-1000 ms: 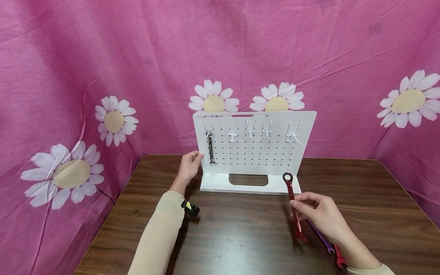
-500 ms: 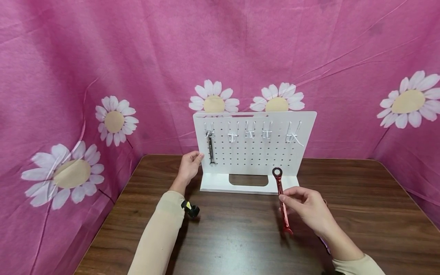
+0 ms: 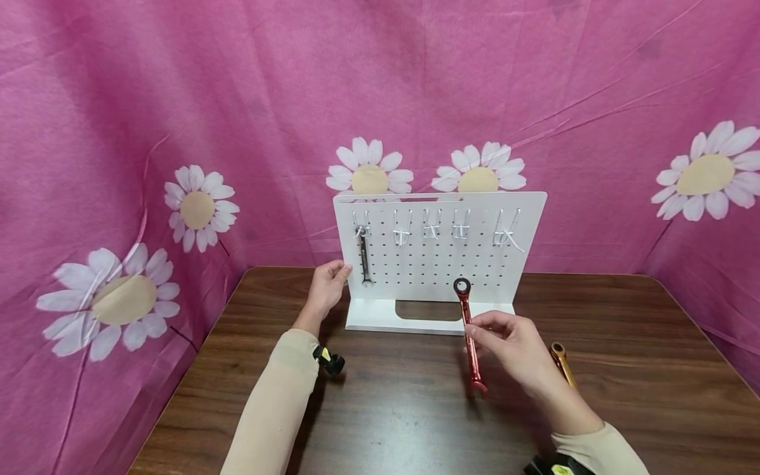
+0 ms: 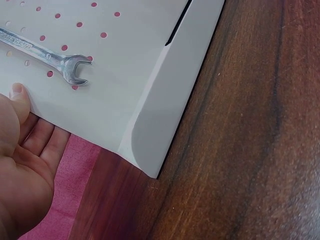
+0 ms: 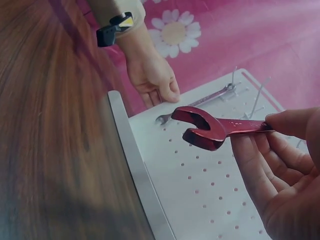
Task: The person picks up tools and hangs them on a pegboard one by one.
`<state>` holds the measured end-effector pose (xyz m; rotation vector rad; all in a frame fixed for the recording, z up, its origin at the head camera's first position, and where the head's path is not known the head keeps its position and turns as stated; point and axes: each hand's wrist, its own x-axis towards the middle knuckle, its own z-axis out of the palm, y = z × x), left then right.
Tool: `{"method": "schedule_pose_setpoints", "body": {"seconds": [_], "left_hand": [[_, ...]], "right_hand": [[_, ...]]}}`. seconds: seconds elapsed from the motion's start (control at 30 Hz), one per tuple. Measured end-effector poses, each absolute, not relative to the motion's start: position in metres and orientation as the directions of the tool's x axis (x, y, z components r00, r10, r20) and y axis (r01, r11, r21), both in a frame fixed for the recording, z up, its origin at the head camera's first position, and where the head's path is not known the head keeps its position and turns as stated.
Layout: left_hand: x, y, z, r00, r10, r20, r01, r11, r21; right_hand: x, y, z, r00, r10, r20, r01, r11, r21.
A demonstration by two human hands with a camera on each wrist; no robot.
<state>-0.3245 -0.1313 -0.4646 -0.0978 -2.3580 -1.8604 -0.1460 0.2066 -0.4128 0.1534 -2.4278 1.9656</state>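
My left hand (image 3: 325, 290) holds the left edge of a white pegboard (image 3: 530, 214), thumb on the front and fingers behind, as the left wrist view shows. On the board's leftmost hook hangs a silver combination wrench (image 3: 365, 258), ring end up; its open end (image 4: 76, 69) points down. My right hand (image 3: 519, 349) pinches a red ratcheting combination wrench (image 3: 472, 353) around its shaft between thumb and fingers. Its ring end is up and overlaps the board's lower part in the head view. The open jaw end (image 5: 205, 129) faces the camera in the right wrist view.
Several white wire hooks (image 3: 461, 227) line the board's upper part. A gold ratcheting wrench (image 3: 561, 363) lies on the wooden table (image 3: 380, 409) right of my right hand, partly hidden by the forearm. A pink cloth (image 3: 285, 99) with daisies hangs behind.
My right hand has moved left and slightly up with the red wrench, closer to the board's middle. The gold wrench has come into view; purple and red ones are now hidden. My left hand stays put.
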Motion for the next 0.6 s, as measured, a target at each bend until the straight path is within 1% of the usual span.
{"method": "schedule_pose_setpoints", "body": {"seconds": [0.13, 0.33, 0.5, 0.6], "left_hand": [[-0.325, -0.131, -0.465, -0.988, -0.037, 0.148, 0.135, 0.243, 0.960], [-0.325, -0.130, -0.464, -0.989, -0.030, 0.148, 0.137, 0.233, 0.963], [-0.325, -0.130, -0.464, -0.990, -0.037, 0.138, 0.125, 0.234, 0.964], [-0.325, -0.131, -0.463, -0.990, -0.039, 0.134, 0.121, 0.237, 0.964]], "right_hand": [[-0.150, 0.200, -0.411, -0.994, -0.070, 0.085, -0.098, 0.205, -0.974], [-0.157, 0.188, -0.410, -0.990, -0.093, 0.104, -0.118, 0.164, -0.979], [-0.163, 0.177, -0.406, -0.990, -0.112, 0.089, -0.105, 0.149, -0.983], [-0.166, 0.172, -0.402, -0.989, -0.114, 0.090, -0.108, 0.165, -0.980]]}}
